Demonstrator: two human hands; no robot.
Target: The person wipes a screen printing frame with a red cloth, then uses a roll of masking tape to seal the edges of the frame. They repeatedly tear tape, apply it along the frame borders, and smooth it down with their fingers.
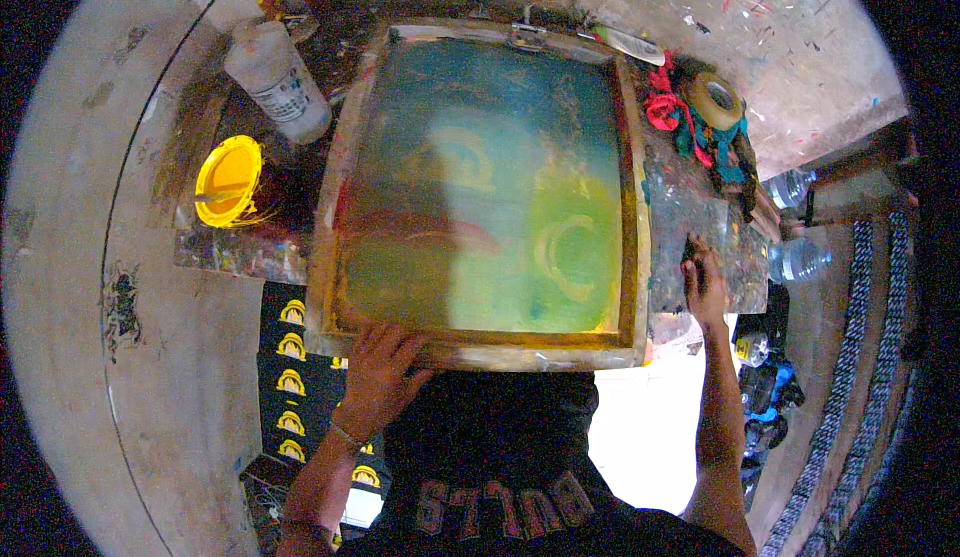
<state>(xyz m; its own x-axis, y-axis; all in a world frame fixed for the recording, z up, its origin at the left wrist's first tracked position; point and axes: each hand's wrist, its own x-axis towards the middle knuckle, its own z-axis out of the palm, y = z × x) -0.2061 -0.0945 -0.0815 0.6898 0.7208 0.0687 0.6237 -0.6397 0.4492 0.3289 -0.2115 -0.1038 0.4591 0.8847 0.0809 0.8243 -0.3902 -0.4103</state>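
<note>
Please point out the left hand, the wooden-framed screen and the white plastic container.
Left hand (381, 375): head view, back of the hand.
Wooden-framed screen (490, 202): head view, middle of the mesh.
White plastic container (277, 82): head view, side of its body.

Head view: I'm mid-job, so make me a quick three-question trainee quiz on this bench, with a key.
1. True or false: the left hand rests at the near edge of the wooden-framed screen.
2. Where is the roll of tape? A: left of the screen; B: right of the screen; C: in the middle of the screen.
3. Fill in: the round container left of the screen is coloured ____.

Key: 1, true; 2, B; 3, yellow.
</note>
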